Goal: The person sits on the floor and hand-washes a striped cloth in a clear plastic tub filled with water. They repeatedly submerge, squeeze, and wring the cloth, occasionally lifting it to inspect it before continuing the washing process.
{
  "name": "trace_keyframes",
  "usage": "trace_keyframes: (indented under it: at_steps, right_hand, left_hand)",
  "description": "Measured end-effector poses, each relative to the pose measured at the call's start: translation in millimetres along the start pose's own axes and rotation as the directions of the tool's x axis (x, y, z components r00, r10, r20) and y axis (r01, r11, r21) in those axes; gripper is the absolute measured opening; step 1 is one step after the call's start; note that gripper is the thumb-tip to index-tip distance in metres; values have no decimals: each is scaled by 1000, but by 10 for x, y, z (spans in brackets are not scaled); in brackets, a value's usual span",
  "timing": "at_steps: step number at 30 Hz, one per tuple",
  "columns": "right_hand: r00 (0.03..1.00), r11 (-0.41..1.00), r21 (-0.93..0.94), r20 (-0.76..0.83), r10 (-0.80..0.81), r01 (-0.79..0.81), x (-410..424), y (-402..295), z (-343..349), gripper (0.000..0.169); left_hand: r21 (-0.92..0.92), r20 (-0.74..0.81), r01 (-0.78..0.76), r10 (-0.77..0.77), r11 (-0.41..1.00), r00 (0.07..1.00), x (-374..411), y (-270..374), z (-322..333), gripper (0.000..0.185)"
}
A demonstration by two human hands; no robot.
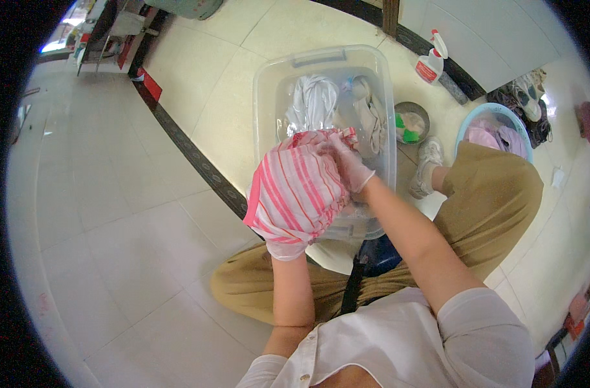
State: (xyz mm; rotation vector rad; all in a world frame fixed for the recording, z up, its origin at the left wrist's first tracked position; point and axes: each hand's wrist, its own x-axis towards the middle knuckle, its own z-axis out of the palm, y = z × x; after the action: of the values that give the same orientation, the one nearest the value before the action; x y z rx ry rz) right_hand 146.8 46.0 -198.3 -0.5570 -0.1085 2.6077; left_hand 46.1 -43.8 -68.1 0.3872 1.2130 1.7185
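Observation:
A pink-and-white striped cloth garment [295,189] is held above the near part of a clear plastic tub [392,165]. My left hand [286,248], in a translucent glove, is mostly covered by the cloth, so its fingers are hidden. Gloved too, my right hand [350,165] grips the bunched far side of the garment. Inside the tub, a white cloth [315,102] lies at the far left and a beige cloth [371,119] at the right, both in water.
Right of the tub are a metal bowl [427,114] with green and pale items, a blue basin [462,128] of clothes, and shoes [530,99]. A spray bottle [430,62] stands near the wall. A dark floor strip [193,157] runs along the left.

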Motion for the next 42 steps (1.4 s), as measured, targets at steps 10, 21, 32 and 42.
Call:
trace_keyframes:
  at_steps: [10,21,32,42]
  right_hand:
    - [720,874,-410,-521,-459,260,52,64,-46,24]
    - [739,6,-990,-109,-665,-141,-72,-165,639,27]
    - [838,262,-957,-241,-489,-122,-167,-253,-115,35]
    - [1000,386,-922,-20,-6,-16,-379,-409,-102,32]
  left_hand:
    - [302,200,132,-198,944,960,334,-619,-565,51]
    - [860,383,-313,-107,403,917,-79,-453,-41,53]
    - [614,322,-210,1,761,947,-84,-397,-272,47]
    - [-28,220,331,-317,943,923,18,-59,-278,60]
